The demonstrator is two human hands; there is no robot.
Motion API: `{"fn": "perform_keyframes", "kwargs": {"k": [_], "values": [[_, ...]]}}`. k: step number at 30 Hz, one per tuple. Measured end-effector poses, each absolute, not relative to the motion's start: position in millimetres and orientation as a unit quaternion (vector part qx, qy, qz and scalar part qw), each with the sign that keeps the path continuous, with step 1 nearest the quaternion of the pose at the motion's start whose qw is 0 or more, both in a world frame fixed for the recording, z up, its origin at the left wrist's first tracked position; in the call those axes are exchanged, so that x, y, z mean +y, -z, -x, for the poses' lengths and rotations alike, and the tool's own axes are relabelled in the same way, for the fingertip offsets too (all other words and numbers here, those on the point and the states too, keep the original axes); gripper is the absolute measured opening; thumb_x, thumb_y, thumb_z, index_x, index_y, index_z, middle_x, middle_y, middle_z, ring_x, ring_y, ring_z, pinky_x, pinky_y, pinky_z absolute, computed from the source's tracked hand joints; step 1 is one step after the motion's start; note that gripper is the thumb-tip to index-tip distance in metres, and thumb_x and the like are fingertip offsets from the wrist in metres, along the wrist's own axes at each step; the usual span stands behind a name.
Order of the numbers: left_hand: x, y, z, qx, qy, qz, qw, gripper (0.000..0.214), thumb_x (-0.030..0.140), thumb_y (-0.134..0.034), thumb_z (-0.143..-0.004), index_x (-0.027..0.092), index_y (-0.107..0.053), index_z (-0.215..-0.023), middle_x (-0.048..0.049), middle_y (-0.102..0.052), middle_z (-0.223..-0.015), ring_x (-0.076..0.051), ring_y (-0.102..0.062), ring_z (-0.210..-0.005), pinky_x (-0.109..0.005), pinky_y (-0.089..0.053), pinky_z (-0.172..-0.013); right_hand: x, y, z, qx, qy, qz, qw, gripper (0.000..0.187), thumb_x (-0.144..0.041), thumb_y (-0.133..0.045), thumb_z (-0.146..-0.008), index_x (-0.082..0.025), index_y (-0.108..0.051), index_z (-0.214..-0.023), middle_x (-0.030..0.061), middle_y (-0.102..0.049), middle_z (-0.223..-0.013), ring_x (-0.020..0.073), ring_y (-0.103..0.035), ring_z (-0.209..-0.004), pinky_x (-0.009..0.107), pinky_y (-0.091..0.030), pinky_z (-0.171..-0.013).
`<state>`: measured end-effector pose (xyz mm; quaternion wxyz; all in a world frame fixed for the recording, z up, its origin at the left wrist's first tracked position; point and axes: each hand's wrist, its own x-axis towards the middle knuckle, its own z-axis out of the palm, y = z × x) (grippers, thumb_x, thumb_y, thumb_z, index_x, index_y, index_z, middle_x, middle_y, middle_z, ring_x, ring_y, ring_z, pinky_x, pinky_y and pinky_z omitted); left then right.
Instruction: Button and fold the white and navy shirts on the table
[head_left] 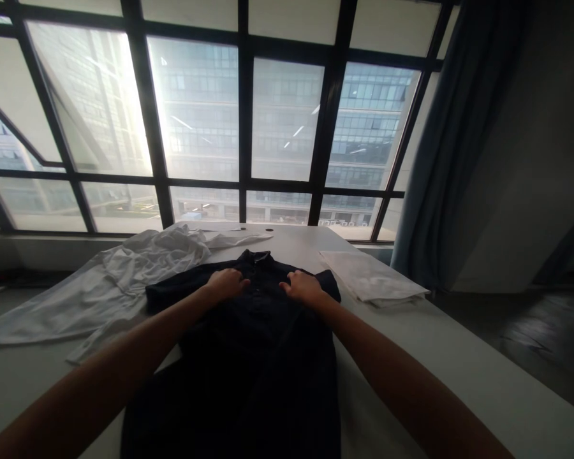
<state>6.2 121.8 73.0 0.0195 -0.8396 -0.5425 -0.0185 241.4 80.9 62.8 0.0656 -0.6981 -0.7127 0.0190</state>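
A dark navy collared shirt (256,357) lies spread on the white table, its collar at the far end and a buttoned front down the middle. On the left side of its chest rests my left hand (227,282), palm down with the thumb apart. My right hand (303,287) lies on the other side of the chest, also palm down and thumb turned inward. Both hands touch the cloth, and no fold shows gripped in either. The shirt's lower part is very dark, so its details are hard to make out.
Crumpled white cloth (124,274) covers the table's left side. A flat folded white cloth (373,275) lies to the right of the shirt. The white table (459,363) reaches toward framed windows (287,121). A blue curtain (440,166) hangs at the right.
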Motion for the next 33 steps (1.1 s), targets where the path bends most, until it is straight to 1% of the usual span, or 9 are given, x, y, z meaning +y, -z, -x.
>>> {"fn": "perform_keyframes", "kwargs": {"k": [2, 5, 8, 13, 17, 21, 24, 26, 33], "values": [[113.1, -51.3, 1.3, -0.541, -0.022, 0.84, -0.03, 0.057, 0.062, -0.043, -0.091, 0.022, -0.065, -0.124, -0.0144, -0.062, -0.131, -0.035, -0.056, -0.122, -0.045, -0.046, -0.097, 68.5, -46.3, -238.8, -0.685, -0.082, 0.724, 0.006, 0.062, -0.06, -0.044, -0.093, -0.015, -0.055, -0.134, 0.0212, -0.053, -0.137, 0.0395, -0.053, -0.122, 0.054, -0.041, -0.098], [110.6, -29.6, 17.0, -0.561, -0.049, 0.824, -0.059, 0.076, 0.071, -0.045, -0.085, 0.025, -0.046, -0.145, -0.0147, -0.038, -0.154, -0.039, -0.037, -0.139, -0.052, -0.037, -0.107, 64.6, -31.8, -246.6, -0.661, -0.129, 0.738, -0.033, 0.081, -0.071, -0.043, -0.087, -0.02, -0.037, -0.15, 0.0201, -0.031, -0.155, 0.0473, -0.03, -0.139, 0.068, -0.026, -0.104], [117.8, -17.0, 27.7, -0.566, -0.048, 0.819, -0.085, 0.086, 0.077, -0.038, -0.084, 0.026, -0.031, -0.154, -0.0119, -0.016, -0.163, -0.04, -0.016, -0.147, -0.062, -0.025, -0.111, 76.1, -22.9, -262.9, -0.676, -0.147, 0.722, -0.031, 0.089, -0.078, -0.037, -0.086, -0.025, -0.023, -0.156, 0.0131, -0.012, -0.163, 0.0445, -0.009, -0.146, 0.067, -0.012, -0.111], [138.4, 1.0, 24.5, -0.567, -0.014, 0.819, -0.084, 0.082, 0.074, -0.024, -0.09, 0.026, -0.022, -0.157, -0.0077, -0.007, -0.163, -0.036, -0.002, -0.15, -0.069, -0.007, -0.112, 109.9, -3.2, -285.8, -0.702, -0.127, 0.701, 0.006, 0.09, -0.081, -0.028, -0.086, -0.027, -0.019, -0.157, 0.0071, -0.006, -0.165, 0.038, -0.001, -0.149, 0.06, -0.003, -0.116], [157.3, -1.8, 19.7, -0.562, 0.013, 0.824, -0.079, 0.078, 0.071, -0.032, -0.09, 0.025, -0.033, -0.153, -0.0099, -0.019, -0.162, -0.037, -0.013, -0.148, -0.063, -0.018, -0.113, 126.9, 3.6, -291.0, -0.71, -0.081, 0.698, 0.034, 0.086, -0.078, -0.028, -0.088, -0.026, -0.027, -0.155, 0.0091, -0.017, -0.163, 0.0382, -0.011, -0.148, 0.06, -0.011, -0.115], [175.3, -34.6, 42.8, -0.549, 0.051, 0.828, -0.1, 0.061, 0.055, -0.027, -0.099, 0.015, -0.065, -0.125, -0.0133, -0.063, -0.132, -0.032, -0.058, -0.122, -0.04, -0.044, -0.101, 128.4, -14.9, -307.3, -0.739, -0.053, 0.663, 0.112, 0.06, -0.059, -0.035, -0.096, -0.021, -0.058, -0.135, 0.0128, -0.055, -0.14, 0.0294, -0.051, -0.127, 0.04, -0.037, -0.106], [184.7, -59.4, 79.8, -0.644, 0.08, 0.761, 0.005, 0.047, 0.036, -0.032, -0.1, 0.011, -0.067, -0.118, -0.0175, -0.066, -0.124, -0.034, -0.061, -0.116, -0.044, -0.047, -0.095, 127.1, -31.5, -335.5, -0.641, 0.019, 0.743, 0.192, 0.043, -0.034, -0.035, -0.099, -0.015, -0.068, -0.119, 0.0157, -0.064, -0.124, 0.0249, -0.061, -0.114, 0.032, -0.045, -0.095], [187.2, -66.4, 105.6, -0.703, 0.063, 0.708, 0.033, 0.038, 0.03, -0.041, -0.096, 0.009, -0.068, -0.115, -0.0215, -0.063, -0.126, -0.038, -0.06, -0.115, -0.048, -0.049, -0.091, 126.7, -35.5, -355.8, -0.558, 0.038, 0.81, 0.179, 0.036, -0.026, -0.047, -0.092, -0.011, -0.068, -0.116, 0.0198, -0.065, -0.12, 0.0285, -0.063, -0.111, 0.034, -0.048, -0.089], [200.0, -43.5, 148.5, -0.735, 0.06, 0.675, -0.022, 0.036, 0.036, -0.067, -0.078, 0.005, -0.071, -0.096, -0.0252, -0.07, -0.101, -0.042, -0.067, -0.095, -0.047, -0.054, -0.073, 144.7, -19.1, -382.1, -0.514, -0.069, 0.848, 0.108, 0.043, -0.034, -0.071, -0.074, -0.015, -0.069, -0.113, 0.0168, -0.068, -0.116, 0.0302, -0.065, -0.107, 0.032, -0.051, -0.08]]}}
